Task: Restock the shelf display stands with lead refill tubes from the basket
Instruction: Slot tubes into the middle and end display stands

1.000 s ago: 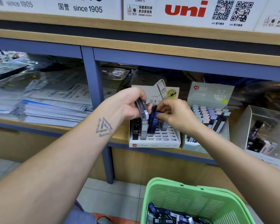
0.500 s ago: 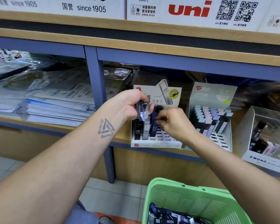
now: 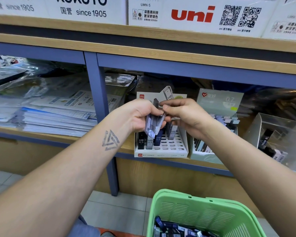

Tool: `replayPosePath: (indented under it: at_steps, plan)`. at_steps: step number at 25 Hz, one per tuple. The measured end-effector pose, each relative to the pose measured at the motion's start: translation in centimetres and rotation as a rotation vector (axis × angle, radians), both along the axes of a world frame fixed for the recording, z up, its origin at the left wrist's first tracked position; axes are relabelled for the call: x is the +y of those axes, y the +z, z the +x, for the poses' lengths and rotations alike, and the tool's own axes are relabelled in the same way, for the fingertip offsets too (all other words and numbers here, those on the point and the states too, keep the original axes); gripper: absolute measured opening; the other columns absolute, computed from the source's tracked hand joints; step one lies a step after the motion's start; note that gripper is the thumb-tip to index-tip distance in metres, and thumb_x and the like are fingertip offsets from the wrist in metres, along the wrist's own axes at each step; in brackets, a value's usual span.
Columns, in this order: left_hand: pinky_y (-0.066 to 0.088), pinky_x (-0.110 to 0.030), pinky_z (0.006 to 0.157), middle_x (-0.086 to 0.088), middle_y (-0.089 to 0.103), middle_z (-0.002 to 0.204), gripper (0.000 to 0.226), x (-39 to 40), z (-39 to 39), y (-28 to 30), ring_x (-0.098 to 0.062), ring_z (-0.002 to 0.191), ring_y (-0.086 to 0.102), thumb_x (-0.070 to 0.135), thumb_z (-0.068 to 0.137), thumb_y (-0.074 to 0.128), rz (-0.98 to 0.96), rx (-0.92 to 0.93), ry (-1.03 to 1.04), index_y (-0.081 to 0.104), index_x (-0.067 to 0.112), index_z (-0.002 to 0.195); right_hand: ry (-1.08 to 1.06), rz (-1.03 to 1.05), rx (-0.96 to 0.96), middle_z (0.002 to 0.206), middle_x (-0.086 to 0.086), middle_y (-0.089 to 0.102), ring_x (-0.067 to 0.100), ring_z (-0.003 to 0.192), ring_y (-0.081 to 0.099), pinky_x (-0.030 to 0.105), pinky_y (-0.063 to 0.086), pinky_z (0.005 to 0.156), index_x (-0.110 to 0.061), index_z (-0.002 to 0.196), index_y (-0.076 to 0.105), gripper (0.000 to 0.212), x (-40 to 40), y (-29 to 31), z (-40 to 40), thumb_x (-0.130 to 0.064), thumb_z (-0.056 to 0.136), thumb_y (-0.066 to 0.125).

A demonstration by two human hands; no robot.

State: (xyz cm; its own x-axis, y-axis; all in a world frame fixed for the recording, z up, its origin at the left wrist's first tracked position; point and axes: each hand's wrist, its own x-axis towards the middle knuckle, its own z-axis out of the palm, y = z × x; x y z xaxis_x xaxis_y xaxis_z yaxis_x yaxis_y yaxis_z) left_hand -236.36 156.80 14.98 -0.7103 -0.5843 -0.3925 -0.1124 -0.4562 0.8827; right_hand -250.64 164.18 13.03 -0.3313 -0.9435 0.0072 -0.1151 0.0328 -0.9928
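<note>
A: What differs from a moment ago?

B: Both hands have come up off the white display stand (image 3: 161,148). A second ago the right hand (image 3: 186,117) was down among the slots with a dark blue tube; now that tube stands in the stand and the hand is level with the left hand (image 3: 140,115), above the stand's header card.

A: And the lead refill tubes (image 3: 154,121)?

B: A small bundle sits in the left hand, fingers curled round it, tubes slanting up to the right, lower caps hanging just over the stand's left slots. The right hand's thumb and fingertips pinch the top of one tube in that bundle. More tubes lie in the green basket (image 3: 202,214), below and nearer the camera.

A: Room to move?

B: The stand's front rows of slots look open; four tubes marked HB 0.5 stand along its back and left. A pale green stand (image 3: 219,101) sits just beside it on the right, a clear box (image 3: 280,134) beyond. The blue shelf rail (image 3: 195,69) runs above the hands.
</note>
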Motion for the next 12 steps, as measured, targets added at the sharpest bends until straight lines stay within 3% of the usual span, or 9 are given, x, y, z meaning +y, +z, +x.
replayPosePath:
  at_steps: [2, 5, 8, 10, 12]
  plan:
    - [0.06, -0.033, 0.062, -0.017, 0.072, 0.073, 0.022, 0.3, -0.2, 0.2, -0.023, 0.062, 0.073, -0.006, 0.101, 0.04, 0.009, 0.019, -0.023, 0.059, 0.001, 0.109, 0.043, -0.033, -0.11, 0.091, 0.015, 0.071, 0.02, 0.074, 0.064, 0.026, 0.054, 0.066, -0.005, 0.1, 0.073, 0.013, 0.4, 0.2, -0.9, -0.006, 0.087, 0.073]
    - [0.057, -0.045, 0.081, -0.017, 0.074, 0.085, 0.022, 0.4, -0.6, 0.1, -0.028, 0.078, 0.074, -0.002, 0.103, 0.038, 0.023, 0.025, -0.038, 0.059, 0.002, 0.104, 0.005, -0.057, -0.048, 0.075, 0.01, 0.069, 0.014, 0.059, 0.06, 0.021, 0.048, 0.054, -0.008, 0.086, 0.068, 0.012, 1.1, 0.6, -2.1, -0.013, 0.083, 0.078]
    - [0.055, -0.045, 0.084, -0.018, 0.074, 0.093, 0.02, 0.2, -1.0, -0.3, -0.027, 0.091, 0.072, 0.0, 0.104, 0.039, 0.019, 0.042, -0.002, 0.056, 0.007, 0.097, -0.076, -0.034, 0.04, 0.067, 0.008, 0.065, 0.011, 0.049, 0.051, 0.02, 0.042, 0.045, -0.004, 0.092, 0.065, 0.023, 1.3, 1.0, -2.9, -0.02, 0.084, 0.08]
    - [0.054, -0.03, 0.067, -0.011, 0.067, 0.081, 0.02, 0.0, -1.5, -0.5, -0.019, 0.072, 0.064, 0.001, 0.104, 0.041, -0.029, 0.008, 0.04, 0.055, 0.008, 0.092, -0.078, -0.012, 0.082, 0.066, 0.008, 0.064, 0.01, 0.048, 0.051, 0.019, 0.042, 0.044, 0.003, 0.098, 0.067, 0.028, 1.3, 1.0, -3.0, -0.02, 0.086, 0.079]
    - [0.042, -0.018, 0.046, -0.006, 0.055, 0.071, 0.018, 0.2, -2.0, -0.5, -0.01, 0.056, 0.047, 0.005, 0.103, 0.047, -0.077, -0.027, 0.017, 0.055, 0.007, 0.088, -0.062, -0.013, 0.113, 0.064, 0.006, 0.064, 0.008, 0.048, 0.051, 0.018, 0.042, 0.044, 0.002, 0.095, 0.07, 0.02, 1.3, 0.9, -3.0, -0.017, 0.091, 0.073]
